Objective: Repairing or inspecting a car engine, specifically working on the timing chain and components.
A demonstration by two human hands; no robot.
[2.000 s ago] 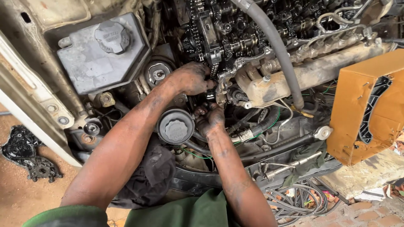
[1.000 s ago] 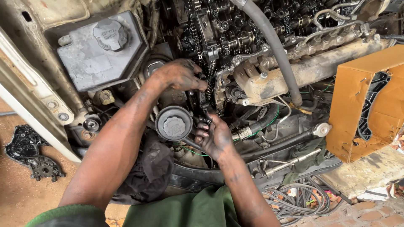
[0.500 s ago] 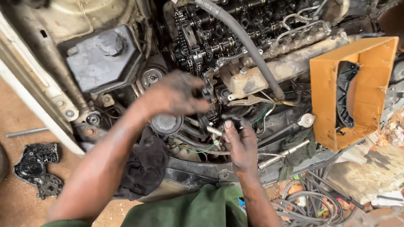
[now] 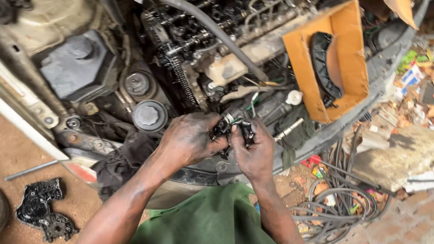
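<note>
Left hand [image 4: 192, 140] and right hand [image 4: 253, 151] both clamped on 1 black connector [image 4: 228, 127] — orange shroud [image 4: 330, 63] beyond.

Small black greasy metal part [image 4: 235, 128] with green wire; both grease-blackened hands, left hand [image 4: 192, 138] and right hand [image 4: 253, 149]. Orange rectangular plastic fan shroud [image 4: 348, 58]. Grey ribbed round filter cap [image 4: 149, 115]. Green cloth garment [image 4: 208, 217]. Reddish-brown dirt ground [image 4: 18, 158].

One camera only, riding on the person's head and looking steeply down, close over the left hand [image 4: 190, 140] and right hand [image 4: 253, 151]. Beyond the hands the open engine [image 4: 203, 58] fills the upper frame; dirt ground [image 4: 27, 153] lies off to their left.
</note>
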